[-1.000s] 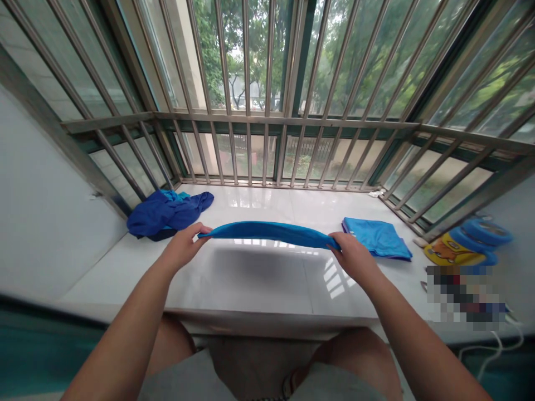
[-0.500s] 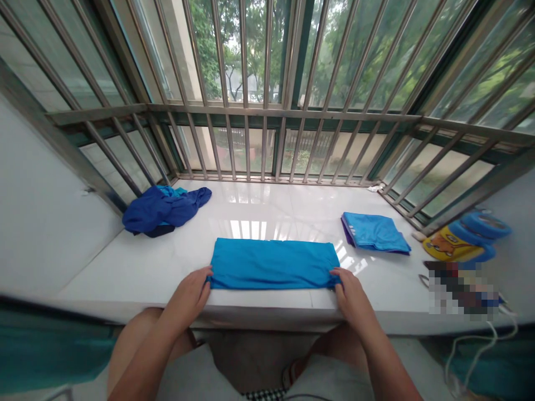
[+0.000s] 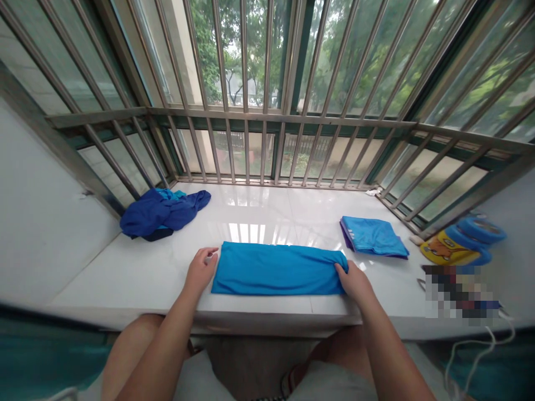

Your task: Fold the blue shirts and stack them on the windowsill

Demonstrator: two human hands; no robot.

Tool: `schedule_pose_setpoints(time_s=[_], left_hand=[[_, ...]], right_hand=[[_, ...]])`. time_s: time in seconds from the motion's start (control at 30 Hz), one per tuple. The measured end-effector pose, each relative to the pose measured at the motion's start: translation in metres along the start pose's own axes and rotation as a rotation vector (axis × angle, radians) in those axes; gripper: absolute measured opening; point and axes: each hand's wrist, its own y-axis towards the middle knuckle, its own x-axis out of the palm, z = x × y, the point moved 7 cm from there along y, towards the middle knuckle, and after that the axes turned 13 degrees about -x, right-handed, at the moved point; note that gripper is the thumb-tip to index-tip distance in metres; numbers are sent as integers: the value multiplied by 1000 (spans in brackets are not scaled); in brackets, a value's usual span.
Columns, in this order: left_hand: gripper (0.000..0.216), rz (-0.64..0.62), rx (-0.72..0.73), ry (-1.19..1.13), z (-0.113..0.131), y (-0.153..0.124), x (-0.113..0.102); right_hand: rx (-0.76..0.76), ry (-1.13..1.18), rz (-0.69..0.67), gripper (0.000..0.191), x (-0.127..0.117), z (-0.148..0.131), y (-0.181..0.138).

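A bright blue garment [image 3: 280, 270], folded into a long flat strip, lies near the front edge of the white sill. My right hand [image 3: 354, 278] grips its right end, thumb on top and fingers tucked behind the cloth, which creases there. Just off the left end is my left hand [image 3: 203, 267], fingers apart and slightly curled, with no cloth in it. What kind of garment it is cannot be made out from the folded shape.
Folded blue and purple clothes [image 3: 374, 236] lie at the right. A crumpled dark blue garment heap [image 3: 159, 214] sits at the left by the window bars [image 3: 246, 150]. At the far right stand a yellow and blue bottle [image 3: 455, 242], a blurred-out object and a white cable [image 3: 472, 351].
My left hand has let go of the left end and moved up and slightly left. My right hand has moved slightly right and up along the right end; the cloth has shifted a little right.
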Motion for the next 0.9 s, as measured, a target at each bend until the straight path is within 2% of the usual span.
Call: schedule_pose_setpoints(time_s=[0.1, 0.2, 0.23, 0.3, 0.4, 0.47, 0.53, 0.6, 0.63, 0.7, 0.73, 0.87, 0.9], left_hand=[[34, -4, -25, -47, -2, -3, -5], [31, -52, 12, -18, 2, -3, 3], [30, -70, 39, 12, 4, -3, 6], [28, -100, 107, 97, 11, -6, 14], [26, -120, 215, 248, 23, -15, 23], [26, -125, 270, 323, 31, -22, 26], [27, -123, 300, 369, 36, -27, 28], [28, -119, 310, 389, 37, -29, 28], [28, -117, 309, 389, 36, -29, 28], [31, -110, 298, 368, 33, -27, 27], [32, -101, 290, 350, 31, -26, 26], [33, -18, 242, 292, 21, -19, 19], [31, 3, 234, 293, 19, -17, 18]], right_hand=[[-2, 21, 50, 41, -26, 18, 4], [26, 12, 157, 53, -60, 10, 6], [22, 6, 189, 57, -71, -3, 6], [-40, 1, 226, 56, -87, -47, 6], [-225, -14, 209, 40, -88, -147, 5], [-368, -28, 128, 30, -66, -223, 2], [-485, -36, 6, 31, -28, -293, -6], [-571, -17, -117, 34, 18, -345, -20], [-596, -6, -151, 31, 39, -362, -28], [-605, 9, -180, 33, 75, -378, -47], [-612, 24, -171, 42, 89, -378, -57], [-756, 127, -128, 107, 125, -351, -101], [-799, 132, -132, 112, 130, -342, -112]])
